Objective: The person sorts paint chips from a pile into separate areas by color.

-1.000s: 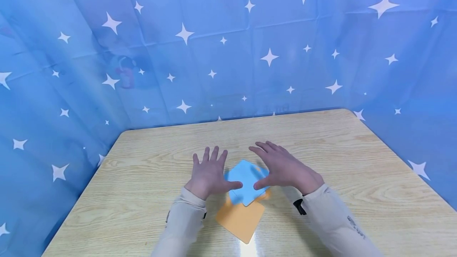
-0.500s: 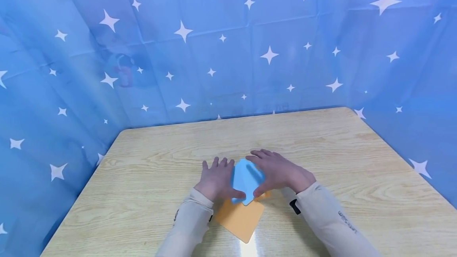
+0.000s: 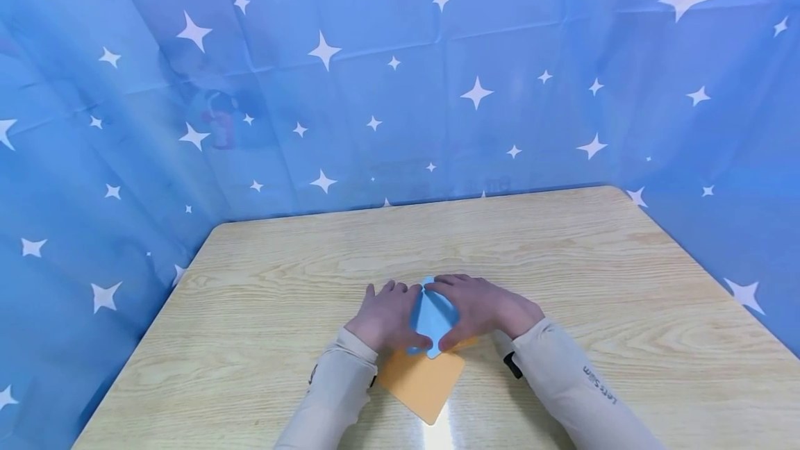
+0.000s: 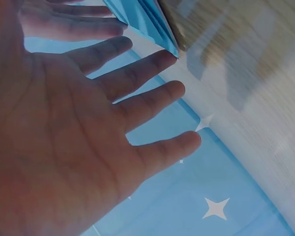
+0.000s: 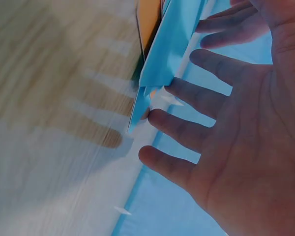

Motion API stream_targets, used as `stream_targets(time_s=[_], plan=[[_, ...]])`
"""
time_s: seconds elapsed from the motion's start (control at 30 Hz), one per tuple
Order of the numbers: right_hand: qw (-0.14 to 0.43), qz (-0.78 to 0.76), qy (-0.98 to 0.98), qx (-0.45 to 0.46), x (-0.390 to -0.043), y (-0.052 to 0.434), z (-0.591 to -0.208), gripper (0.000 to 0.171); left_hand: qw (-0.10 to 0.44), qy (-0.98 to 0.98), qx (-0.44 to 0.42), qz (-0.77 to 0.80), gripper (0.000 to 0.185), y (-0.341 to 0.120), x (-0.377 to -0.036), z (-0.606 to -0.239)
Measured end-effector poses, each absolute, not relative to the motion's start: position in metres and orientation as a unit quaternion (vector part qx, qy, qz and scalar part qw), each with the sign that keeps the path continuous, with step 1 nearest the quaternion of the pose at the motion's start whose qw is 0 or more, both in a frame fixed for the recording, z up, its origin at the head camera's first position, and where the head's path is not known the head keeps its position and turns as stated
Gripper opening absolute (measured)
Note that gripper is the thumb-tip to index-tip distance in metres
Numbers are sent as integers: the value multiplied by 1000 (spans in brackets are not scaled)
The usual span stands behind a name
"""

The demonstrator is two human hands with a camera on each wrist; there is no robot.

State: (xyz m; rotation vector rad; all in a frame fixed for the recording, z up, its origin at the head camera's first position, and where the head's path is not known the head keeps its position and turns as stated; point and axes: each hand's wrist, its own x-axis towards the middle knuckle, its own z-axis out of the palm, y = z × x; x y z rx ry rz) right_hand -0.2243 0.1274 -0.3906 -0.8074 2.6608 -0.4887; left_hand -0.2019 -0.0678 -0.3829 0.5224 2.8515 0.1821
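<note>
Two hands meet over a light-blue sheet of folded paper point(image 3: 430, 318) at the near middle of a pale wood-grain table point(image 3: 562, 255). The left hand point(image 3: 389, 318) and right hand point(image 3: 481, 311), fingers straight, press its raised sides between them. Beneath lies an orange square sheet point(image 3: 421, 384); a blue star-printed curtain point(image 3: 400, 75) hangs behind.

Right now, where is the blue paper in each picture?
Head view: the blue paper is low in the middle, between the left hand and the right hand, lying over an orange sheet.
Left wrist view: the paper is at the top, past the fingertips.
Right wrist view: it is at top centre, by the fingers.
Shared landmark: the wooden table, seen in all three.
</note>
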Motion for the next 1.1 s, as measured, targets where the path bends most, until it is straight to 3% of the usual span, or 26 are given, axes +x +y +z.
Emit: stream_targets(time_s=[0.3,0.63,0.77,0.9,1.1], plan=[[168,-170,930,-279,-222,129,-389,105,113,974,183,64,84,-65,-201,-383],[139,-149,935,-290,-222,128,-386,94,102,974,199,45,78,-64,-201,-383],[111,-145,936,-301,-223,127,-386,89,104,971,206,65,85,-65,-200,-383],[113,-154,932,-307,-222,127,-385,96,119,967,209,86,94,-66,-200,-382],[133,-151,929,-312,-219,126,-385,104,139,961,214,102,93,-65,-200,-381]])
